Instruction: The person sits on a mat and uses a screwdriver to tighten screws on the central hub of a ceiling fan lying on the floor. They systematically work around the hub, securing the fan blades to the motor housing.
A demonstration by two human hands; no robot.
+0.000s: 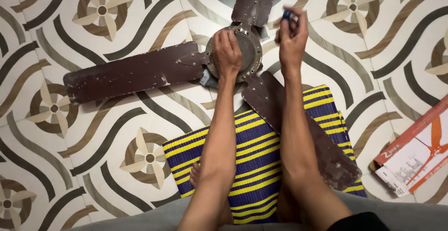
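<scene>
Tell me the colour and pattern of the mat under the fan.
The woven mat has dark blue and yellow stripes, seen in the head view, lying under one brown fan blade.

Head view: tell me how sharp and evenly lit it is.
Head view: light is soft and even, with faint shadows under the fan blades; the floor tiles and left hand on the motor hub are sharp; the raised right hand is slightly blurred; no strong glare.
</scene>
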